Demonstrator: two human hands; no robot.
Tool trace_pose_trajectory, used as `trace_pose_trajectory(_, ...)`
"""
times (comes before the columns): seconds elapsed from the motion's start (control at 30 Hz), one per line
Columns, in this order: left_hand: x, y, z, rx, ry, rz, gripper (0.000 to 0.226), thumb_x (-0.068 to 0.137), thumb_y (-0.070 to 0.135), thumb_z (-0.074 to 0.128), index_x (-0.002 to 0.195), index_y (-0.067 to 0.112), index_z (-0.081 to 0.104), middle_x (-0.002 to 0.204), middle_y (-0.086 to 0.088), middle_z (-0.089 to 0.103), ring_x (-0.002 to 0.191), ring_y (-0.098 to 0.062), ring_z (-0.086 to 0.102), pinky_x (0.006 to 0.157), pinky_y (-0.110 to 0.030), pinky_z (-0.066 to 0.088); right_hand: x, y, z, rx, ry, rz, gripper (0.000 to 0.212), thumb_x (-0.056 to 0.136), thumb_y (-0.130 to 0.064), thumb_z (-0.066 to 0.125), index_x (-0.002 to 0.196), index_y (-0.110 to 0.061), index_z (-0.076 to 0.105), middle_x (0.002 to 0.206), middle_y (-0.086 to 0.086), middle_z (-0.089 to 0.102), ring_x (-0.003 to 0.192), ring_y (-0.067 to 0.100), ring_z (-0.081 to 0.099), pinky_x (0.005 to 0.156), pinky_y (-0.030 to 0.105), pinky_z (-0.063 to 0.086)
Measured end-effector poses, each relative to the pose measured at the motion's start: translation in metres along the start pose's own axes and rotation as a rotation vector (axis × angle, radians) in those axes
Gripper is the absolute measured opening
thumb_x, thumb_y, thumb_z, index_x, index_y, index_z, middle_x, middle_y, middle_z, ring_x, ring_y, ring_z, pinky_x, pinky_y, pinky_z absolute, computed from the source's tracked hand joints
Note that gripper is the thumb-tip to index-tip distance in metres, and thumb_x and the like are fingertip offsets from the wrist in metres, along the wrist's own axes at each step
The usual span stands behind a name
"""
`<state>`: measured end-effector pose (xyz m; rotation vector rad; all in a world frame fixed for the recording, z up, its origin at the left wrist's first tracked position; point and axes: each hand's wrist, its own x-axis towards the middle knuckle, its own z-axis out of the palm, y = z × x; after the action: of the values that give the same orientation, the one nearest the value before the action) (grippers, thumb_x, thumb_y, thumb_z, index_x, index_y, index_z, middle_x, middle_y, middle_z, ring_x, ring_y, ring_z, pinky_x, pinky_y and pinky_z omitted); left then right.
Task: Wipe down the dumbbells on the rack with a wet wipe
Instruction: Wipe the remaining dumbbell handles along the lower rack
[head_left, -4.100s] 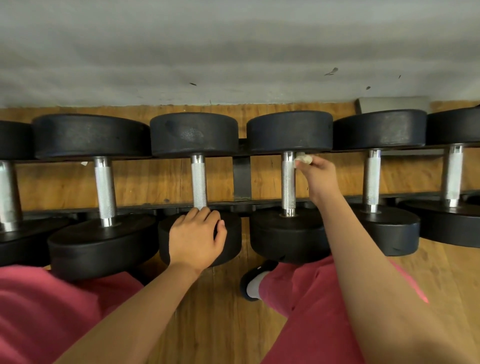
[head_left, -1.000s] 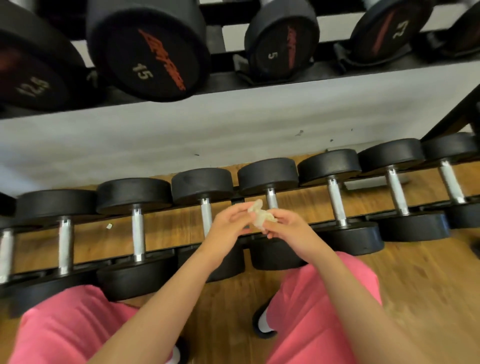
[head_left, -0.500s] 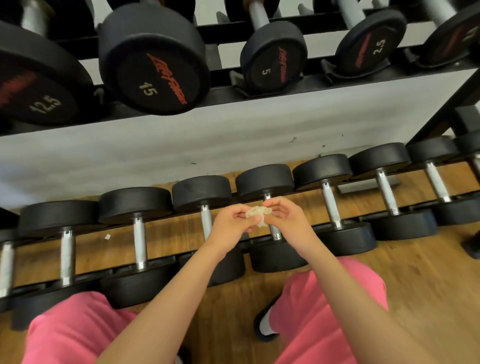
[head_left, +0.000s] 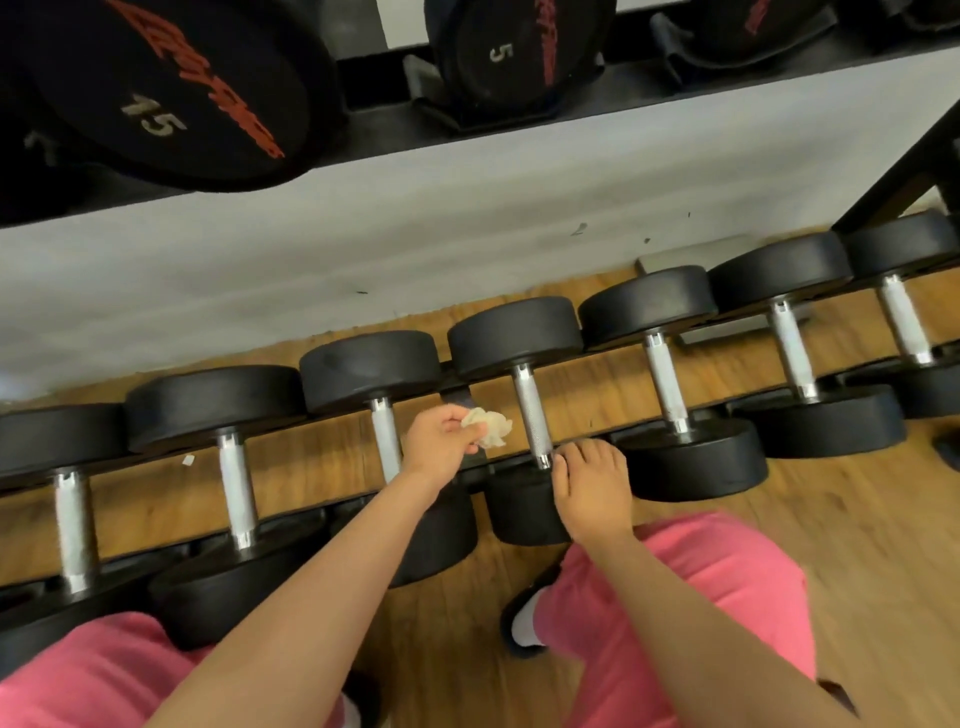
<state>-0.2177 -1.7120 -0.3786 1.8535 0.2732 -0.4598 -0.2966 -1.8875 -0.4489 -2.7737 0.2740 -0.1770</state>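
Head view: I see the left hand (head_left: 441, 444) at frame centre pinching the crumpled wet wipe (head_left: 491, 427), just left of the middle dumbbell (head_left: 530, 410) handle on the lower rack (head_left: 458, 400). The right hand (head_left: 592, 493) rests on its near head, fingers seemingly flat, gripping nothing.

1. Along the lower rack (head_left: 587, 451), wood floor (head_left: 306, 467) shows through the gaps between the steel handles.
2. The gap between the third handle (head_left: 385, 441) and the fourth handle (head_left: 530, 410) is filled by the left hand (head_left: 439, 447), which pinches the wipe (head_left: 491, 426), and by the rack's black bracket (head_left: 460, 401).
3. The right hand (head_left: 592, 493) rests on the fourth dumbbell's near head (head_left: 519, 512), at the rack's front edge.
4. Between the fourth handle and the fifth handle (head_left: 664, 382) the gap is open.
5. The upper shelf (head_left: 519, 130) and the head marked 15 (head_left: 171, 88) hang above the rack's back edge.
6. A slanted leg (head_left: 904, 161) bars the rack's right end.
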Motion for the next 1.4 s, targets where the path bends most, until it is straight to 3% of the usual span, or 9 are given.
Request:
trace_pose_trajectory(0.2,0.040,-0.001,0.026,-0.366,0.095,-0.236,0.022,0.084,-0.004,0.070,0.104,0.002,0.064,0.112,-0.015,0.066,0.100,-0.022,0.067,0.084,-0.025,0.054,0.003,0.008,0.013,0.095,0.059,-0.023,0.033,0.091,-0.029,0.037,0.085,-0.016,0.067,0.088,0.001,0.061,0.084,0.026,0.054,0.076,0.041,0.043)
trace_pose_trajectory(0.3,0.055,0.002,0.040,-0.609,0.182,-0.368,0.019,0.083,-0.007,0.070,0.088,0.009,0.061,0.099,-0.010,0.066,0.087,-0.016,0.066,0.081,-0.023,0.053,0.003,0.008,0.016,0.139,0.071,-0.006,0.030,0.090,-0.030,0.038,0.088,-0.018,0.066,0.086,0.000,0.059,0.083,0.024,0.052,0.074,0.039,0.040)
trace_pose_trajectory(0.4,0.065,0.002,0.053,-0.677,0.234,-0.388,0.019,0.082,-0.008,0.070,0.092,0.008,0.064,0.102,-0.010,0.067,0.086,-0.014,0.065,0.073,-0.020,0.053,0.002,0.009,0.018,0.143,0.080,0.004,0.029,0.089,-0.029,0.040,0.088,-0.017,0.066,0.085,0.000,0.059,0.082,0.024,0.052,0.074,0.039,0.038)
trace_pose_trajectory(0.63,0.074,0.001,0.078,-0.518,0.250,-0.263,0.019,0.084,0.000,0.071,0.103,0.006,0.070,0.104,-0.008,0.072,0.093,-0.016,0.068,0.082,-0.021,0.055,0.002,0.008,0.017,0.166,0.078,0.017,0.026,0.087,-0.028,0.041,0.088,-0.018,0.065,0.084,-0.001,0.059,0.082,0.024,0.052,0.078,0.039,0.040)
trace_pose_trajectory(0.73,0.076,0.000,0.084,-0.403,0.279,-0.258,0.009,0.088,0.009,0.070,0.096,0.013,0.071,0.087,0.001,0.071,0.085,-0.012,0.066,0.088,-0.027,0.054,0.002,0.008,0.016,0.167,0.084,0.011,0.026,0.087,-0.028,0.041,0.087,-0.018,0.066,0.083,-0.002,0.059,0.081,0.023,0.052,0.078,0.038,0.039)
trace_pose_trajectory(0.87,0.075,0.002,0.089,-0.539,0.366,-0.388,0.009,0.089,0.015,0.070,0.090,0.020,0.063,0.079,0.003,0.065,0.073,-0.008,0.062,0.068,-0.016,0.049,0.002,0.009,0.016,0.170,0.088,0.010,0.026,0.087,-0.028,0.041,0.087,-0.018,0.066,0.083,-0.002,0.059,0.081,0.023,0.052,0.078,0.036,0.037)
trace_pose_trajectory(1.03,0.079,0.001,0.091,-0.556,0.245,-0.322,0.019,0.084,0.010,0.074,0.103,0.011,0.070,0.090,0.005,0.068,0.090,-0.011,0.064,0.080,-0.019,0.050,0.003,0.009,0.016,0.172,0.092,0.006,0.026,0.087,-0.027,0.042,0.086,-0.018,0.066,0.082,-0.002,0.059,0.080,0.022,0.051,0.077,0.034,0.034)
trace_pose_trajectory(1.2,0.083,0.003,0.094,-0.499,0.205,-0.304,0.012,0.080,0.017,0.079,0.081,0.020,0.067,0.089,0.005,0.068,0.100,-0.018,0.064,0.091,-0.029,0.048,0.003,0.009,0.016,0.181,0.094,0.010,0.025,0.086,-0.027,0.043,0.085,-0.017,0.065,0.081,-0.003,0.058,0.080,0.022,0.050,0.076,0.034,0.034)
trace_pose_trajectory(1.4,0.088,0.000,0.091,-0.416,0.272,-0.270,0.014,0.080,0.023,0.079,0.077,0.023,0.066,0.085,0.007,0.067,0.095,-0.015,0.064,0.089,-0.029,0.050,0.003,0.009,0.016,0.187,0.087,0.014,0.026,0.086,-0.027,0.042,0.085,-0.017,0.066,0.081,-0.003,0.058,0.080,0.021,0.050,0.077,0.035,0.036)
